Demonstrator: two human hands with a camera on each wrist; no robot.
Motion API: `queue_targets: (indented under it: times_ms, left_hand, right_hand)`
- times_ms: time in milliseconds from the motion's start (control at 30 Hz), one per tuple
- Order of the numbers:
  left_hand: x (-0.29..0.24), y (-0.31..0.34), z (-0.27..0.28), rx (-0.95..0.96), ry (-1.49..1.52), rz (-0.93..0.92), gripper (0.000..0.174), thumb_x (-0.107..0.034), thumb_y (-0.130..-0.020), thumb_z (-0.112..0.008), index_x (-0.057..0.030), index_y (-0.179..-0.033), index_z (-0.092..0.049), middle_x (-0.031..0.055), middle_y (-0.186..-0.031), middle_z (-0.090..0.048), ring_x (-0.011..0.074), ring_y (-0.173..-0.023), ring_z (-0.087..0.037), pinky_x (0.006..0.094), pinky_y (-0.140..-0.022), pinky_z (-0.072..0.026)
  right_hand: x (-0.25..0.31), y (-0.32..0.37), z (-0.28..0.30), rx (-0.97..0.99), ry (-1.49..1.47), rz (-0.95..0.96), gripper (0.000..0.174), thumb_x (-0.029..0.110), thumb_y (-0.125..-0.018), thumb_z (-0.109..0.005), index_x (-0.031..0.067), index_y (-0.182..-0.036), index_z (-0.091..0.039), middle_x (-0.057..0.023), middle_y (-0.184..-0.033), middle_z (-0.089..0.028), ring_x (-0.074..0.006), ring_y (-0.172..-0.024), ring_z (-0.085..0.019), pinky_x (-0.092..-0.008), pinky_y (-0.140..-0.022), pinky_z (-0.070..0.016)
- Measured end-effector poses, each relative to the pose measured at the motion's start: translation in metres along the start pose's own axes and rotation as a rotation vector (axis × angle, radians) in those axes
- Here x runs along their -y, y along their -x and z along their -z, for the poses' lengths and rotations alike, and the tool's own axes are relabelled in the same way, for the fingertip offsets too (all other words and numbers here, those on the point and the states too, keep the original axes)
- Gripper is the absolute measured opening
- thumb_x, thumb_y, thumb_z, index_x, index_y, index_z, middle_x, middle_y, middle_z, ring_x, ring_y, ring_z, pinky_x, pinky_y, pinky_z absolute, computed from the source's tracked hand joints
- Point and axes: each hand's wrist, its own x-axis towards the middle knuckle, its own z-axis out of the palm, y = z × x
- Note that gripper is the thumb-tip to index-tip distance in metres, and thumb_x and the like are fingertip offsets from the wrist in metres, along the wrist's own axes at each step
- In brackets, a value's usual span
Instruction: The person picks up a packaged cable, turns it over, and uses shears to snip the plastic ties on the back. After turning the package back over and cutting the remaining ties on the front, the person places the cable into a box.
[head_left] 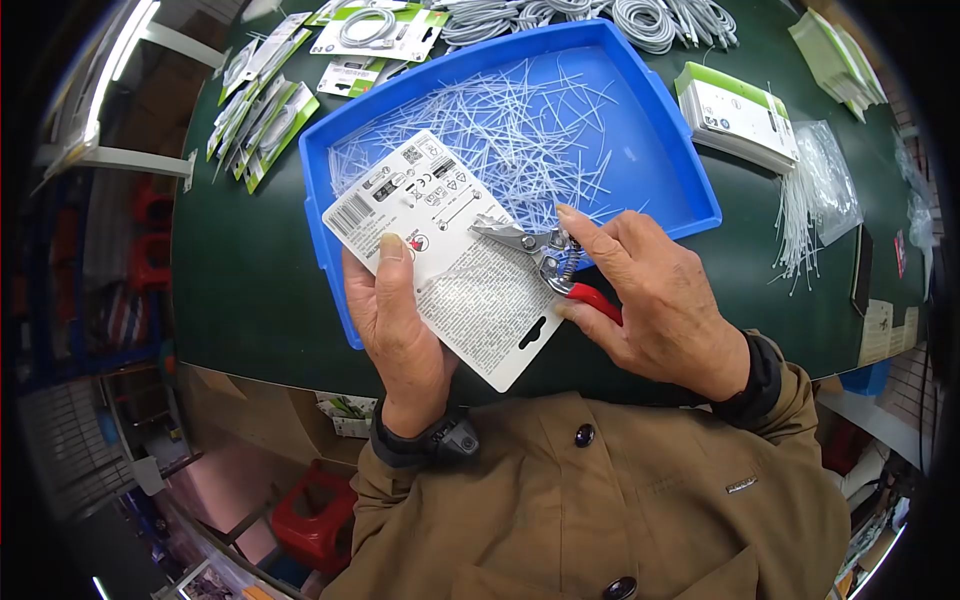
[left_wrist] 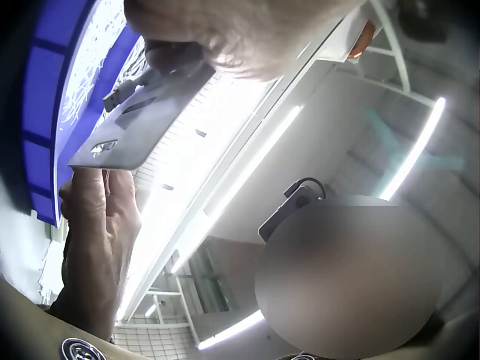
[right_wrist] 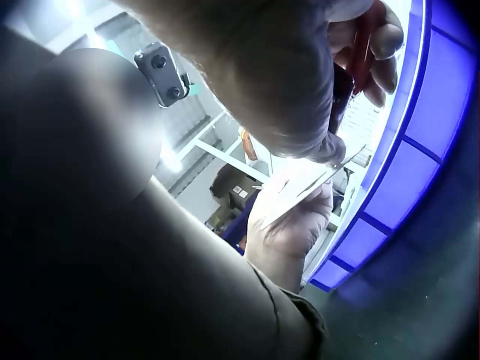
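My left hand point(head_left: 395, 325) grips a white printed packaging card point(head_left: 465, 300), thumb on its barcode side, tilted over the near part of a blue tray point(head_left: 655, 130). In the left wrist view a grey cable's USB plug point(left_wrist: 120, 96) shows against the card's other face. My right hand point(head_left: 665, 305) holds red-handled pruning shears point(head_left: 597, 297) with a coil spring between the handles. Their metal blades overlap the middle of the card, tips pointing left. Thin white plastic strips point(head_left: 545, 135) lie scattered in the tray, some hidden behind the card.
Carded cables point(head_left: 270, 120) lie left on the green table point(head_left: 240, 300), with coiled grey cables point(head_left: 645, 25) along the back. To the right are a stack of green-white cards point(head_left: 740, 120), a bundle of white cable ties point(head_left: 797, 225) and a clear plastic bag point(head_left: 828, 180).
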Motion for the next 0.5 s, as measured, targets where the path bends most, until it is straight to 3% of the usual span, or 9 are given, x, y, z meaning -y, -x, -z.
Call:
queue_targets:
  times_ms: [267, 500]
  left_hand:
    - [0.024, 0.001, -0.004, 0.015, -0.040, -0.057, 0.039, -0.021, -0.113, -0.047, -0.0018, -0.146, -0.044, 0.0187, -0.133, -0.064, 0.0233, -0.116, -0.069, 0.0383, -0.096, -0.0601]
    - [0.033, -0.003, -0.007, 0.032, -0.034, -0.059, 0.040, -0.023, -0.113, -0.048, -0.0020, -0.146, -0.045, 0.0184, -0.131, -0.064, 0.0231, -0.115, -0.070, 0.0383, -0.094, -0.0611]
  right_hand:
    - [0.003, 0.005, -0.009, 0.004, 0.108, -0.064, 0.081, 0.021, -0.084, -0.085, 0.0025, -0.154, -0.050, -0.0138, -0.097, -0.058, -0.0303, -0.082, -0.060, -0.0416, -0.071, -0.0521]
    - [-0.003, 0.004, -0.004, 0.071, -0.013, -0.127, 0.076, 0.020, -0.087, -0.083, 0.0014, -0.153, -0.049, -0.0145, -0.093, -0.058, -0.0307, -0.078, -0.060, -0.0429, -0.070, -0.0509]
